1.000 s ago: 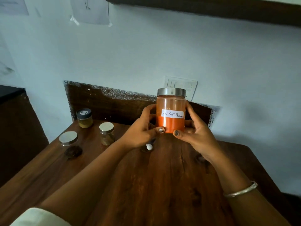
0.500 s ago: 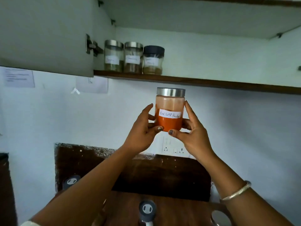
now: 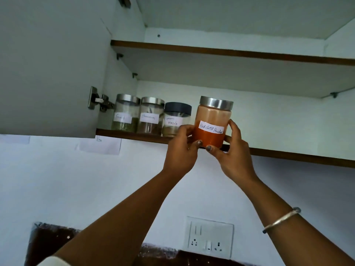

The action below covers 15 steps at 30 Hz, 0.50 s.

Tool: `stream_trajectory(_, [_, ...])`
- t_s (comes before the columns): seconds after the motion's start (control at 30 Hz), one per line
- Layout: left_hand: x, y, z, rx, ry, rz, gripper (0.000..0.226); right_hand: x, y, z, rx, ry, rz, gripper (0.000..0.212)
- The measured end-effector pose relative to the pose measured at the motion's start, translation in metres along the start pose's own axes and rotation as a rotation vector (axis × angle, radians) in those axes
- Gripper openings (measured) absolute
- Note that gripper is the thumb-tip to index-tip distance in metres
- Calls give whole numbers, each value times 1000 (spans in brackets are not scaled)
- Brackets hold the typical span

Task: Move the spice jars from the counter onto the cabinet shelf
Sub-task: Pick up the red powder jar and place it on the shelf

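At the front edge of the lower cabinet shelf [image 3: 288,153], the left hand [image 3: 180,150] and the right hand [image 3: 233,156] are gripping a steel-lidded jar labelled red chilli powder [image 3: 212,121] from either side, fingers curled around its lower half and thumbs pressing its front. The jar is standing upright with its base level with the shelf edge, just to the right of three labelled spice jars [image 3: 148,116] sitting in a row beside the open cabinet door [image 3: 50,64]. A metal bangle [image 3: 281,219] is circling the right wrist.
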<state>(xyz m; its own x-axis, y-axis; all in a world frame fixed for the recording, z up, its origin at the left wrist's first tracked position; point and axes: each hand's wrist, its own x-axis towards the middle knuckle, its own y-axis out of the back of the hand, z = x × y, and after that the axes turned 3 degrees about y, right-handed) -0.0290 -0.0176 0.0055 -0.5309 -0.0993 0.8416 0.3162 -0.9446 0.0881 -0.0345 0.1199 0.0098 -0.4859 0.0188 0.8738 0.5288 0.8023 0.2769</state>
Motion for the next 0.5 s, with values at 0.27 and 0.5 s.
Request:
stream_trajectory(0.27, [17, -35, -22, 107, -90, 137, 36, 31, -4, 24, -176, -103, -66, 70])
stream_trajectory(0.5, [20, -56, -38, 230, -106, 218, 34, 35, -16, 34, -508, -42, 24, 67])
